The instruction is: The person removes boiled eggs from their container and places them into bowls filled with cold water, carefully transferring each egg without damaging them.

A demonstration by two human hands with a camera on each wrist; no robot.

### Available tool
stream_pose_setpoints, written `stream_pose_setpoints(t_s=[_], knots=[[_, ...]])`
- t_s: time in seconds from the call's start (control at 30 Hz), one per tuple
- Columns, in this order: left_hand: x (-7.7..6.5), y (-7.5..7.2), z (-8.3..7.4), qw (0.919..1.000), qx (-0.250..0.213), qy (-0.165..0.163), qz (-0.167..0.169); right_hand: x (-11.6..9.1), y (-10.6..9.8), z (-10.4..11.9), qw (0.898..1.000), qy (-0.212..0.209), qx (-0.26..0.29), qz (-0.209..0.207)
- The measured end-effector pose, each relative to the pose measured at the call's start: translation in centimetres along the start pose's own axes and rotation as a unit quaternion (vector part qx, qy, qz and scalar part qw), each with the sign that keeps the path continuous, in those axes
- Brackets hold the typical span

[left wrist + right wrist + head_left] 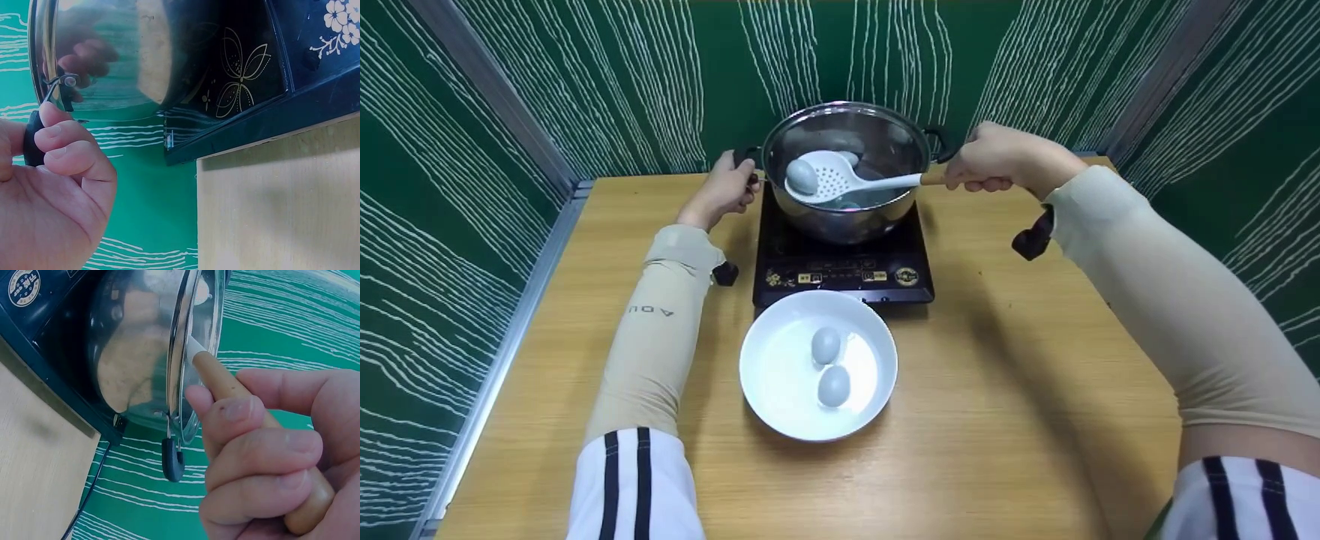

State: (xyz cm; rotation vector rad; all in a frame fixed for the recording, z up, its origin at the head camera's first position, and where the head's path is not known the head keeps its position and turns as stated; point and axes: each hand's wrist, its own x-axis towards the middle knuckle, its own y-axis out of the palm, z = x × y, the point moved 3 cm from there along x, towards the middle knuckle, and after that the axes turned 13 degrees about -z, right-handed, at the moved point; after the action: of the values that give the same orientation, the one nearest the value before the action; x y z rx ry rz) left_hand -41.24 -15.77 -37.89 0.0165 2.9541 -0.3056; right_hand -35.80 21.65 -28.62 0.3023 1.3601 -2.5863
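Note:
My right hand point(984, 159) grips the wooden handle point(222, 379) of a white slotted spoon point(834, 180). One egg point(802, 177) lies in the spoon's bowl, over the mouth of a steel pot point(847, 225). On the pot's left side, my left hand point(724, 187) holds the black handle point(35, 138) with fingers curled round it. A white bowl point(769, 375) in front contains two eggs, one egg point(826, 346) behind the other egg point(834, 386). Inside the pot, another pale rounded shape point(849, 158) shows partly behind the spoon.
The pot stands on a black induction cooker point(844, 281) at the back of the wooden table point(997, 420). Green walls point(855, 52) with white lines rise close behind and at both sides. A cable point(87, 492) runs from the cooker past the table edge.

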Motion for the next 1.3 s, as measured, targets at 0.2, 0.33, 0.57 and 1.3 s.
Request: stream_pose_setpoints(t_s=[0.2,0.33,0.57,1.3], knots=[[-1.8,0.0,-1.3,0.9999,0.002,-0.01,0.007,-0.3,-0.6,-0.7,1.0,0.001,0.015,-0.007],[-2.0,0.0,-1.5,0.9998,0.003,-0.018,0.005,-0.5,-0.9,-1.2,1.0,0.0,0.016,-0.009],[-2.1,0.0,-1.6,0.9997,0.018,-0.017,0.007,-1.1,-1.3,-1.6,1.0,0.001,0.027,-0.016],[0.1,0.0,0.1,0.9999,0.008,0.012,-0.005,-3.6,-2.9,-2.7,0.998,-0.015,0.035,-0.042]])
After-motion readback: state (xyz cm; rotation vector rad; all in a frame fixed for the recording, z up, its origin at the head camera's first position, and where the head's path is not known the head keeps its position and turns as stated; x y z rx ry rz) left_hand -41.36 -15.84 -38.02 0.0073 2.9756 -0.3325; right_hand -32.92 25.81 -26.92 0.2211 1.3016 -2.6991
